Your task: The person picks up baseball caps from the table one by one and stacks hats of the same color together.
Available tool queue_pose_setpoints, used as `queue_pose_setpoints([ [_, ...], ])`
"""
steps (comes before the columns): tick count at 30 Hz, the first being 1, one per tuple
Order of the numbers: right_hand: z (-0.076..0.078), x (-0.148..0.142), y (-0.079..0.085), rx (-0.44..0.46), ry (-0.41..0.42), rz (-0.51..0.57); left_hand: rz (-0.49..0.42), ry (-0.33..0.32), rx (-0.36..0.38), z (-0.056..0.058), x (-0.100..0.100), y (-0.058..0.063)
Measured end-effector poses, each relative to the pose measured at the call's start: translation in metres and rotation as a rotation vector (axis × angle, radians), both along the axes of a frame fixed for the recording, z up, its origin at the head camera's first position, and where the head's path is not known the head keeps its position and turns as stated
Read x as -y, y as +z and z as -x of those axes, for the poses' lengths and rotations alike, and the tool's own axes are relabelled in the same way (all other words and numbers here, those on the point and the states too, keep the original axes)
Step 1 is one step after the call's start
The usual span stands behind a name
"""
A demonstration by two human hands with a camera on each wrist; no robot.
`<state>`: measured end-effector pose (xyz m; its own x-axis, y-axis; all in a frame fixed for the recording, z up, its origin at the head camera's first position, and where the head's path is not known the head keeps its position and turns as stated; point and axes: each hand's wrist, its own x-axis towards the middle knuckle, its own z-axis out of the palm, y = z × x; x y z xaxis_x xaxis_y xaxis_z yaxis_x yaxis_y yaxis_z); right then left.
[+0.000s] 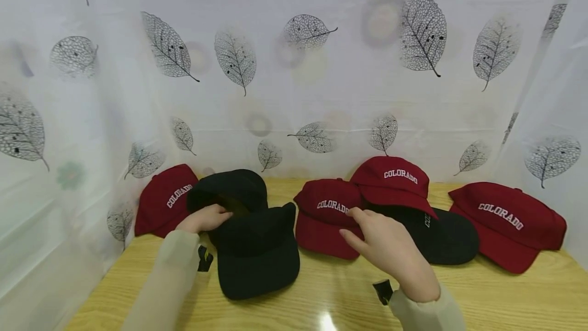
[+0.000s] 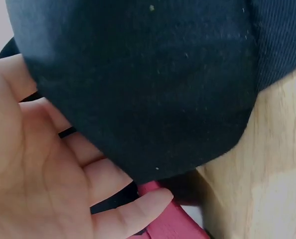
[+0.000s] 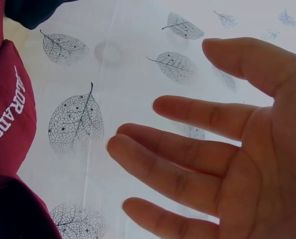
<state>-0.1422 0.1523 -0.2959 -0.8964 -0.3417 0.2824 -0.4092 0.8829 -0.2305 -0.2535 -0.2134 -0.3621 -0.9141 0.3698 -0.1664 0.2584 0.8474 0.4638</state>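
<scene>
Two black caps lie together left of the middle in the head view. The rear black cap (image 1: 245,185) has its hollow side toward me, and the front black cap (image 1: 257,269) points its brim at me. My left hand (image 1: 209,218) reaches to where they meet. In the left wrist view its fairly straight fingers (image 2: 133,214) run along and behind black cap fabric (image 2: 148,99), some tips hidden. My right hand (image 1: 386,244) hovers holding nothing, overlapping a maroon COLORADO cap (image 1: 321,229) in the head view; its fingers (image 3: 172,174) are spread in the right wrist view.
More maroon caps stand at the left (image 1: 156,203), behind the right hand (image 1: 390,178) and at the right (image 1: 514,223). A dark lettered cap (image 1: 455,239) lies partly under one. Wooden tabletop (image 1: 340,290) runs in front; a leaf-print curtain (image 1: 321,86) hangs behind.
</scene>
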Motion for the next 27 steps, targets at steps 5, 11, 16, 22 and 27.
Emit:
queue_pose_setpoints([
  [5,0.001,0.001,-0.002,-0.016,0.008,-0.001,-0.015,0.014,0.033,0.000,0.005,-0.002],
  [11,0.001,0.001,-0.002,-0.014,0.008,-0.010,-0.052,0.027,0.028,0.000,0.007,-0.004],
  [16,0.002,-0.001,-0.002,-0.007,0.003,-0.010,-0.118,0.034,-0.022,0.000,0.007,-0.005],
  [22,0.003,-0.002,-0.003,-0.003,0.005,-0.014,-0.211,0.041,-0.072,-0.003,0.002,-0.003],
  [27,0.003,-0.003,-0.003,-0.002,0.006,-0.018,-0.310,0.112,-0.046,-0.010,-0.006,0.004],
])
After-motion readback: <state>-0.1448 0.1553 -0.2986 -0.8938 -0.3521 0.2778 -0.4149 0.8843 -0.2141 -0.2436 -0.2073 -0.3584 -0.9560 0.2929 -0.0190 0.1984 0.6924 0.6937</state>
